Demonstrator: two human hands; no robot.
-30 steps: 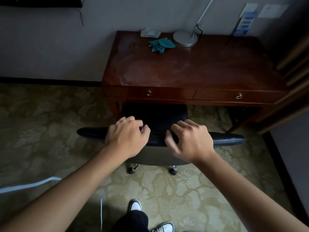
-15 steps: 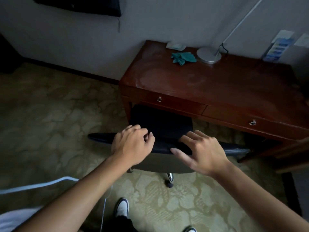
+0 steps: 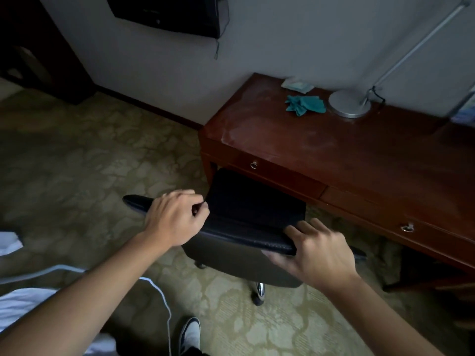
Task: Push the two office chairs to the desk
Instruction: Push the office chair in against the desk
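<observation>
A black office chair stands at the dark red wooden desk, its seat tucked under the desk's left half and its backrest top facing me. My left hand curls over the left part of the backrest top. My right hand rests on the right part, fingers spread over the edge and thumb below it. A chrome caster leg shows under the chair. Only one chair is in view.
On the desk lie a teal cloth, a folded packet and a round lamp base. A dark screen hangs on the wall. Patterned carpet spreads to the left. My shoe is below.
The view has swung left, so the desk and chair sit further right. My right hand has loosened and slid right along the backrest; my left hand stays on it.
</observation>
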